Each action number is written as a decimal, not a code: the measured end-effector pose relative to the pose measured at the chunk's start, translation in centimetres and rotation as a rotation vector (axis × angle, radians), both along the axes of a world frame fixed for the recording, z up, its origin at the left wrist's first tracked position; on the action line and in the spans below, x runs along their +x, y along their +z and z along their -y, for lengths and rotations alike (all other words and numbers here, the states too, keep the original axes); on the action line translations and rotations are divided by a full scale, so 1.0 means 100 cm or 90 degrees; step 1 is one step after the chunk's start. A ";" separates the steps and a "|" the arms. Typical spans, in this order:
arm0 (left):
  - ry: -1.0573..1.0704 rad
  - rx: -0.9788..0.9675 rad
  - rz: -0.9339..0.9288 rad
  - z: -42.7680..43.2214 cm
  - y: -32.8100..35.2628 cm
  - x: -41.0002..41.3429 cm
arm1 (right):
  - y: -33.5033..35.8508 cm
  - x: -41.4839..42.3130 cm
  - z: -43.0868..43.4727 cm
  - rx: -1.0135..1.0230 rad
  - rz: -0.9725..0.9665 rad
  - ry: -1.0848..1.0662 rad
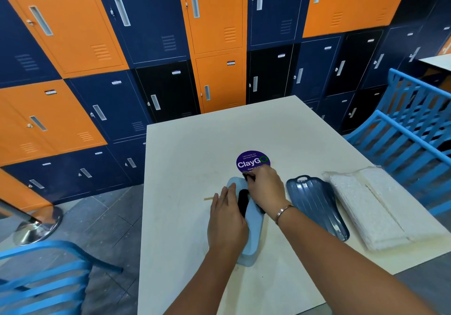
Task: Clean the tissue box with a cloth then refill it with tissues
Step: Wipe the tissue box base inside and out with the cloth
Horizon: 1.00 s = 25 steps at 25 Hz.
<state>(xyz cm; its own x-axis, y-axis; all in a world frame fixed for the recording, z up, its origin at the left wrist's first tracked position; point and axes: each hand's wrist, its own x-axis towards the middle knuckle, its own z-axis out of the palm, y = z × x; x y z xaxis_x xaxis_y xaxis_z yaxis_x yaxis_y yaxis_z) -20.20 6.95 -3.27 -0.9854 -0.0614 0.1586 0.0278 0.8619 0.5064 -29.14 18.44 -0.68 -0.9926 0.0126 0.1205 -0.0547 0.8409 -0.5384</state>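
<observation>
near the middle of the cream tabletop (195,144), just in front of a round purple sticker (253,161), a light blue tissue box (253,222) is laid lengthwise, its dark slot facing up. the left side of the box is pressed by the left hand (228,219), which is laid flat with the fingers stretched along the box's edge. a dark cloth (244,201) is gripped by the right hand (264,188), whose fingers are closed around it at the box's far end, touching the sticker's near edge; part of the cloth is seen lying over the slot. a thin bracelet (283,213) is worn on the right wrist. just right of the box, a darker blue ribbed lid (317,207) is rested on the tabletop, apart from the box. right of the lid, near the tabletop's edge, a clear-wrapped pack of white tissues (371,209) is set down. left of the box, a small wooden stick (208,199) is seen.
</observation>
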 end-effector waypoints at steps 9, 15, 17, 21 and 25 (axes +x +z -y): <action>0.039 0.089 0.041 0.000 0.011 0.002 | -0.010 0.089 -0.039 -0.084 -0.023 0.293; 0.051 0.086 0.057 -0.001 0.010 0.003 | -0.006 0.083 -0.044 -0.027 -0.037 0.285; 0.051 0.097 0.048 0.001 0.012 0.002 | -0.010 0.095 -0.042 -0.039 -0.006 0.363; 0.063 0.134 0.007 -0.001 0.011 0.004 | -0.014 0.106 -0.041 -0.055 -0.052 0.307; 0.079 0.245 0.000 0.003 0.014 0.001 | -0.007 0.126 -0.027 -0.018 -0.051 0.389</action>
